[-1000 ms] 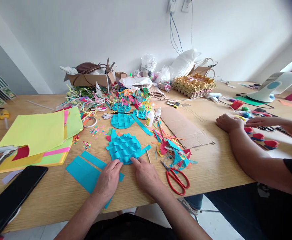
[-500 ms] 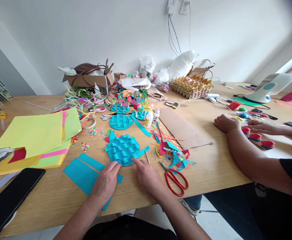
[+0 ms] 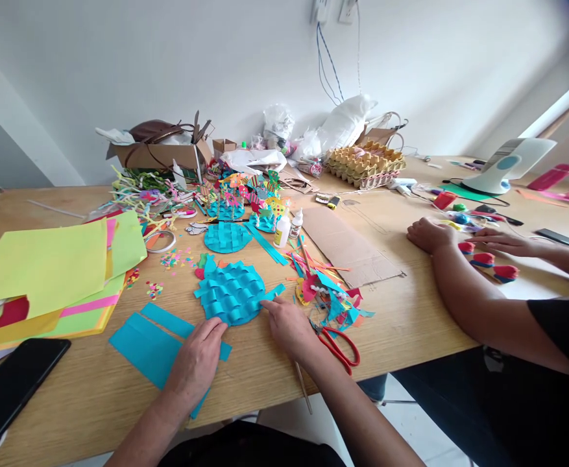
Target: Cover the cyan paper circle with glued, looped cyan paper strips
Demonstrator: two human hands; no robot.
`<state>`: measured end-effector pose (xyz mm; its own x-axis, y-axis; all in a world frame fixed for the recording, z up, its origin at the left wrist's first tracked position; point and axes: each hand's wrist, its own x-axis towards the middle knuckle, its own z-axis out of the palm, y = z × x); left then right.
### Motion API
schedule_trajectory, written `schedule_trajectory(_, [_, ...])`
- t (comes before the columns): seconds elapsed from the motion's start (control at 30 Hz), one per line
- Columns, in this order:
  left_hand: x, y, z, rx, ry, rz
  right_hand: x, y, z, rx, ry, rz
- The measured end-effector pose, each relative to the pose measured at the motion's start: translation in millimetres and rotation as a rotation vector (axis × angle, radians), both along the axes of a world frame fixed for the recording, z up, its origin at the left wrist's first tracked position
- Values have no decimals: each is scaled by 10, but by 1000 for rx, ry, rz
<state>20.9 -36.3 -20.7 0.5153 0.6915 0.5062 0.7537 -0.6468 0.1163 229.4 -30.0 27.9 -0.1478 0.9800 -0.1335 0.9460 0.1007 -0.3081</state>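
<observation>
A blue woven paper piece (image 3: 233,292), roughly round with raised loops and jagged edges, lies on the table before me. My left hand (image 3: 200,350) has its fingers closed at the lower edge of it. At the right edge, my right hand (image 3: 289,324) has its index finger against the piece, close to a projecting strip; its other fingers curl underneath and are partly hidden. A thin stick (image 3: 303,389) slants out from under my right wrist past the table edge. Blue paper sheets and strips (image 3: 143,347) lie beneath and left of my left hand.
Red-handled scissors (image 3: 345,350) lie beside my right forearm, near a pile of paper scraps (image 3: 335,298). Farther back stand two glue bottles (image 3: 289,228), another woven disc (image 3: 226,237) and a cardboard sheet (image 3: 352,246). A co-worker's hands (image 3: 435,235) rest at the right; a phone (image 3: 19,389) lies left.
The view has shifted slightly, moving the scene left. The stick, which lay above my right hand, now shows below its wrist. Both hands stay at the woven piece's edge.
</observation>
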Motion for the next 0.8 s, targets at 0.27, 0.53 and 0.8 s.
schedule_trajectory(0.27, [1, -3, -31, 10, -3, 5, -29, -25, -47, -33, -84, 17])
schedule_trajectory(0.53, [2, -6, -27, 10, -4, 12, -38, -27, -45, -32, -65, 12])
schedule_trajectory(0.8, [3, -3, -22, 24, 12, 16, -25, -27, -75, 26, 7, 2])
